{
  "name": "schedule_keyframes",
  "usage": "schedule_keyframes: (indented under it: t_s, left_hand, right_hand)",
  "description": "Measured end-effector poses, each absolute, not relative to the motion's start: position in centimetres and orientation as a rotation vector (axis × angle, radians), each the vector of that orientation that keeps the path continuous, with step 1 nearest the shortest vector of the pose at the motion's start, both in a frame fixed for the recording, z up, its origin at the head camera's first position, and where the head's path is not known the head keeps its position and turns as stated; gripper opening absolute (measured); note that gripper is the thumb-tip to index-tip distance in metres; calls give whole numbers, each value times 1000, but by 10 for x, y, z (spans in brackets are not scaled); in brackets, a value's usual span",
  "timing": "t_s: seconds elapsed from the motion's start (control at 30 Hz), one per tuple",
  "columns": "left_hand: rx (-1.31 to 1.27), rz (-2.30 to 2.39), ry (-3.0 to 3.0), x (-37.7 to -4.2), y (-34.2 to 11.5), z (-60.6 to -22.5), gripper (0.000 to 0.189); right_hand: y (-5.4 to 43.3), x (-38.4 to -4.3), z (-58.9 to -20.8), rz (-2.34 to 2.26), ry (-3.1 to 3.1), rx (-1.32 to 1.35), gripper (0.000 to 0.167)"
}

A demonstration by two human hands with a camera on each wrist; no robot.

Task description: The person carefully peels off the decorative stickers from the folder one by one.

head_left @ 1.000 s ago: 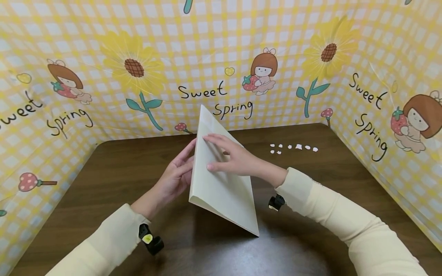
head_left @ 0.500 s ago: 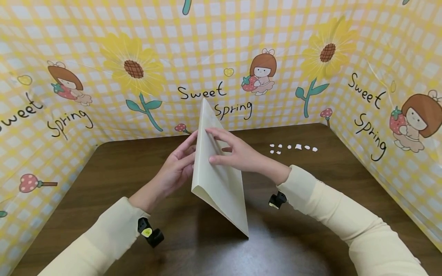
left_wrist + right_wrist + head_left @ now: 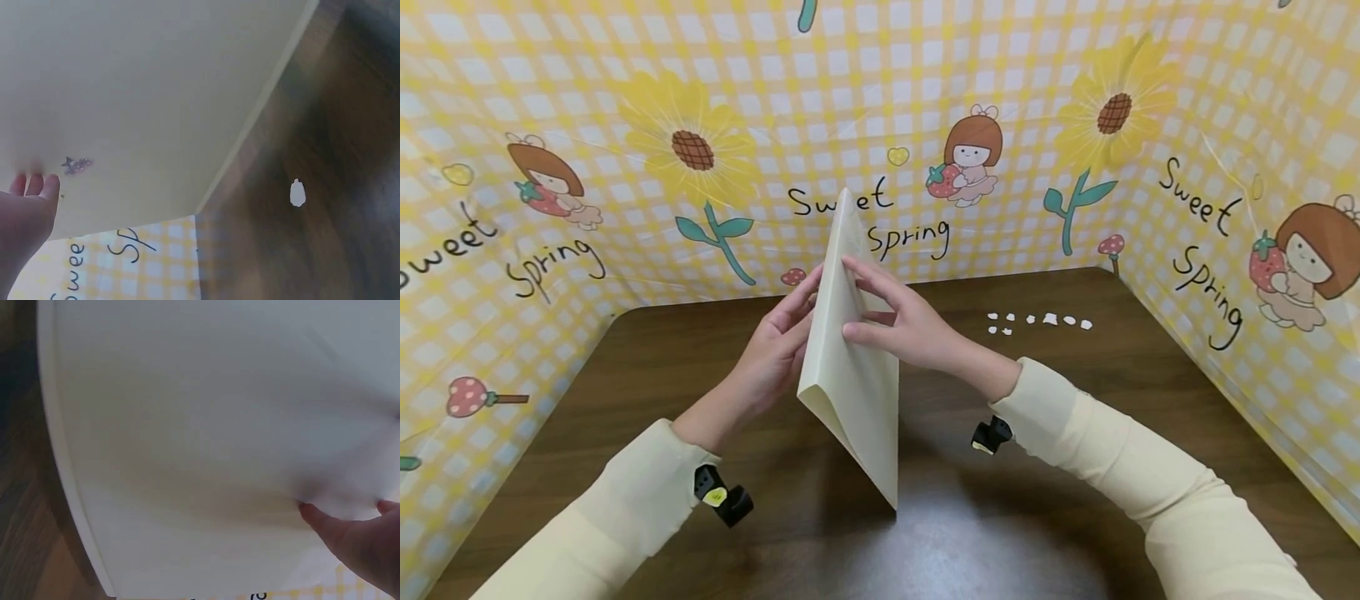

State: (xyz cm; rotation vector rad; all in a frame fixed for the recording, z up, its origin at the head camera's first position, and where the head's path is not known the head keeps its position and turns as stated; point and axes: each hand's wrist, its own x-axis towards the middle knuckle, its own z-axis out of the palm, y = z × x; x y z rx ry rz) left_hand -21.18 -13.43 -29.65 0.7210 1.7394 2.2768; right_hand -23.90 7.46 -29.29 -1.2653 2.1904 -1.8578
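A cream-coloured book [image 3: 868, 400] stands tilted between my hands, its spine upward and its covers slightly apart at the near end. My left hand [image 3: 767, 354] lies along the left cover with its fingers extended. My right hand [image 3: 921, 329] touches the right cover with thumb and fingertips spread. A small purplish print [image 3: 77, 165] shows on the cover near my left fingertips in the left wrist view. In the right wrist view, the plain pale cover [image 3: 169, 425] fills most of the picture, my thumb against it. The book's lower near corner is close over the table.
Several small white patches [image 3: 1050, 319] lie in rows on the dark wooden table [image 3: 647, 375], at the back right. One white patch [image 3: 297, 194] shows beside the book in the left wrist view. A yellow checked cloth [image 3: 842, 108] walls the table's back and sides.
The book's lower near corner has swung to the left, and its far top end has risen. Both hands have moved slightly up with it, keeping against the covers.
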Motion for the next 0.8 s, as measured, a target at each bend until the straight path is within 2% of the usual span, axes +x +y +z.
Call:
schedule_keyframes:
  t_s: [0.13,0.3,0.53,0.8]
  left_hand:
    - [767,2252,1791,-213,-134,-293,58]
    - [798,2229,1863,-216,-135,-290,57]
    - [862,2196,1944,-217,-134,-289,58]
    - [935,2142,2006,-221,-127,-293,52]
  right_hand:
    - [71,-237,-292,-1952,2095,-1273,76]
    - [66,-238,-295,-2038,1960,-1320,87]
    - [61,-238,-298,-2078,1863,-1356,83]
    - [65,-241,-307,-2094,1808,-1388,89]
